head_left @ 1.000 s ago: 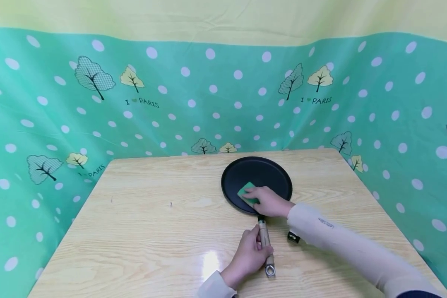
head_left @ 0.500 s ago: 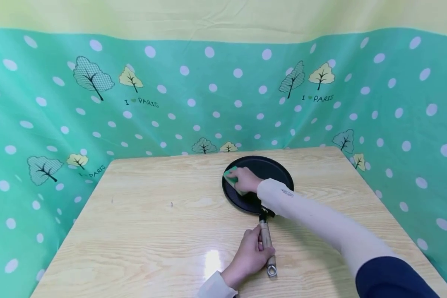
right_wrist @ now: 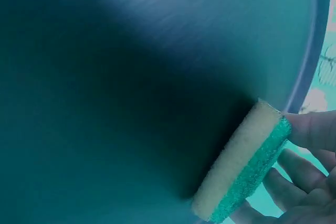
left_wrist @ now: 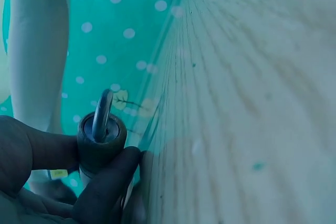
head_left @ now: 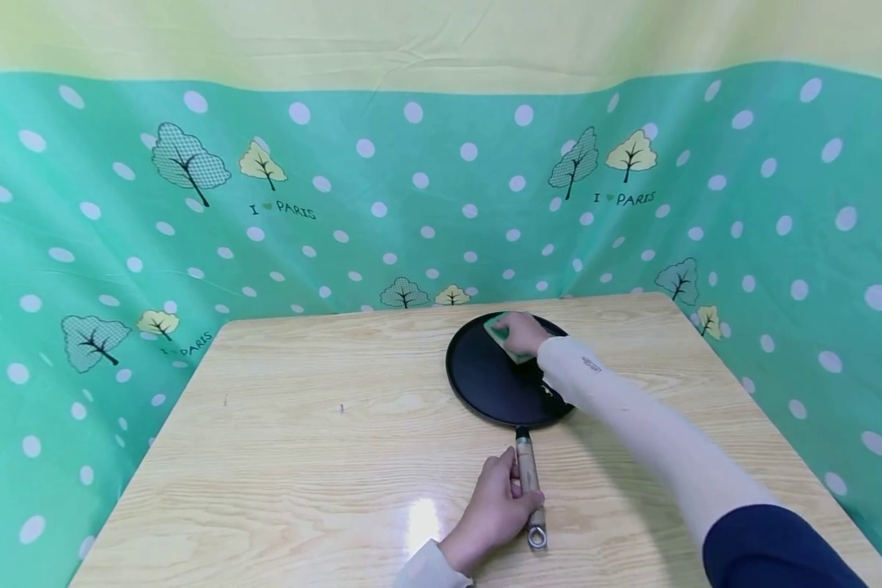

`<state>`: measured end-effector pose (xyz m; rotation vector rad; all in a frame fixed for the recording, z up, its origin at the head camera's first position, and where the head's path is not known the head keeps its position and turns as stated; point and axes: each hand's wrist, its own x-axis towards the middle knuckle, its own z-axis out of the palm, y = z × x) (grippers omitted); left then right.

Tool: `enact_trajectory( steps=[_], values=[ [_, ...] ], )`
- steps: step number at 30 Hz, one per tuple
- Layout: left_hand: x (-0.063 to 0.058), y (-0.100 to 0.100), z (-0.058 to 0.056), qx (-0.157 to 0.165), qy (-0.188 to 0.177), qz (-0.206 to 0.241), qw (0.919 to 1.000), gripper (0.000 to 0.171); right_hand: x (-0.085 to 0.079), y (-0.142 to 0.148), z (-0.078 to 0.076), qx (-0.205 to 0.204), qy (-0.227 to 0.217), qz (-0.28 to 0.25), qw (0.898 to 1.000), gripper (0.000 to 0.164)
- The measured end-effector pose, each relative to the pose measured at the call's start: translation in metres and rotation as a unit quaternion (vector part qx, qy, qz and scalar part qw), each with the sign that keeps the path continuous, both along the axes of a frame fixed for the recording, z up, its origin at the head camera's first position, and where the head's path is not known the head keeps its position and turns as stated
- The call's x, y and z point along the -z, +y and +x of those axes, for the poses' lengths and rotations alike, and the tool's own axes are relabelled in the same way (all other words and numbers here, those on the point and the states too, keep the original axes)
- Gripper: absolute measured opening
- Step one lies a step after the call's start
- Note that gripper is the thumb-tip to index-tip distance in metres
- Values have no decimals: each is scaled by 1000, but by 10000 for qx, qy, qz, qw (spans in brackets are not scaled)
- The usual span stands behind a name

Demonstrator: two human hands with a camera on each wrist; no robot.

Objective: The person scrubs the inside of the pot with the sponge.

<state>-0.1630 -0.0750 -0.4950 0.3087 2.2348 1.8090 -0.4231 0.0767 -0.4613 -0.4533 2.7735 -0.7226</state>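
A round black flat pan lies on the table, its wood-look handle pointing toward me. My left hand grips that handle; in the left wrist view, thumb and fingers surround the handle's end beside its metal hanging ring. Over the pan's far part, my right hand holds a sponge against the cooking surface. The right wrist view shows the sponge with a pale layer facing the pan and a green scouring layer under the fingers. The right forearm hides the pan's right side.
The wooden table extends to the left of the pan. A green dotted curtain with printed trees surrounds the table's back and sides. A small dark mark shows on the tabletop.
The right hand has moved the sponge from the pan's near left, to its left edge, then across to the far side. My left hand keeps its grip on the handle.
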Motion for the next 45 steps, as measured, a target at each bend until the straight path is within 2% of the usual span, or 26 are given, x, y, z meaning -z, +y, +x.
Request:
enact_trajectory(
  steps=[6,12,15,20,25,28,32,35,38,41,45],
  values=[
    [0,1,0,-91,-62,25,9999,73,-3,38,11,65,104,175,9998,58],
    [2,1,0,-99,19,15,9999,68,-6,57,44,36,111,251,9996,54],
    [1,0,0,-76,39,-8,10000,66,-6,54,65,1,176,181,9997,53],
    [0,-1,-3,-69,-57,4,10000,68,-3,40,95,-253,542,33,9982,50],
    [1,0,-4,-66,-79,17,9999,70,0,21,119,-752,707,-245,9944,49],
    [2,0,-3,-95,21,-9,10000,70,0,7,126,-1113,714,-413,9904,49],
    [2,2,-2,-65,155,-63,9998,71,-1,-15,125,-1418,625,-542,9864,50],
    [0,2,-1,24,131,-55,9999,72,-3,-31,115,-1350,490,-476,9885,48],
    [-3,2,-1,52,87,-28,9999,72,-5,-44,99,-1062,203,-450,9931,49],
    [-4,2,-2,20,98,-7,9999,70,-6,-54,79,-754,-121,-488,9959,57],
    [-1,3,-2,-30,89,7,10000,70,-2,-58,49,-454,-263,-306,9982,61]
  ],
)
